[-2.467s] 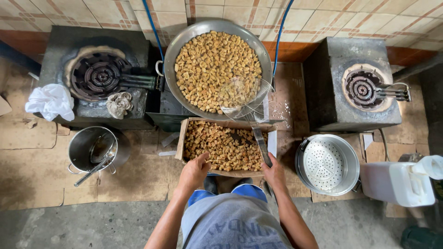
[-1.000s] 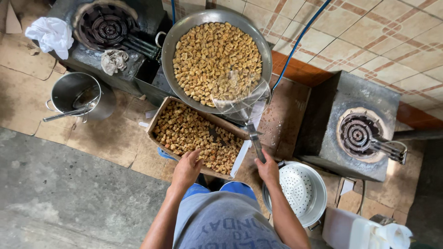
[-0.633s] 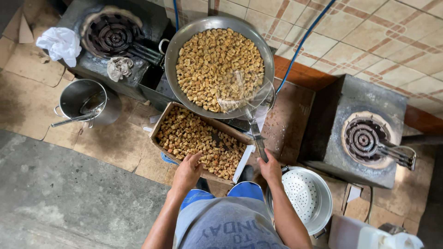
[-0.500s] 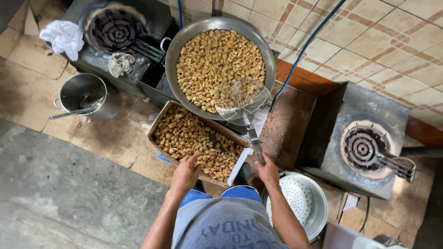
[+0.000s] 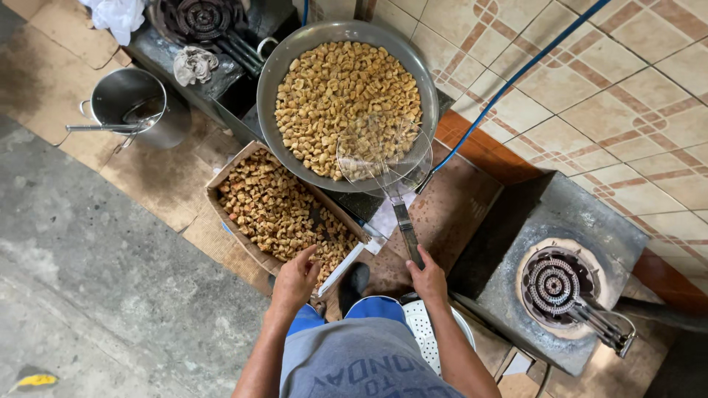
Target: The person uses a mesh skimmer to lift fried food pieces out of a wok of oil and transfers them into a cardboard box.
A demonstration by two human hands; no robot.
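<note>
Seen from head cam, looking down. Nearest: right hand [image 5: 429, 278] wrapped round end of dark handle of wire skimmer [image 5: 384, 152], fingers pressed shut on it. Left hand [image 5: 295, 280] just beside, on other side of body, fingers loosely spread, resting at near edge of cardboard box [image 5: 221, 177]; cannot tell if tips actually touch contents. Box filled w/ brown fried chunks [image 5: 273, 210], lying just beyond left hand. White perforated strainer bowl [image 5: 431, 335] directly under right wrist, partly hidden by forearm. Beyond right grip: skimmer handle runs straight away from hand, round mesh head resting over near rim of large metal pan [image 5: 280, 66]. Pan loaded w/ paler golden chunks [image 5: 332, 96], mesh lying on top of them. Outboard of right hand: dark metal stove block w/ gas burner [image 5: 552, 286], well apart from grip. Blue hose [image 5: 516, 74] running from behind skimmer head up across tiled wall. Far beyond left hand: steel pot [image 5: 158, 121] w/ ladle handle sticking out, then second burner [image 5: 198, 15], grey rag [image 5: 193, 64], white plastic bag [image 5: 118, 15] at top edge.
</note>
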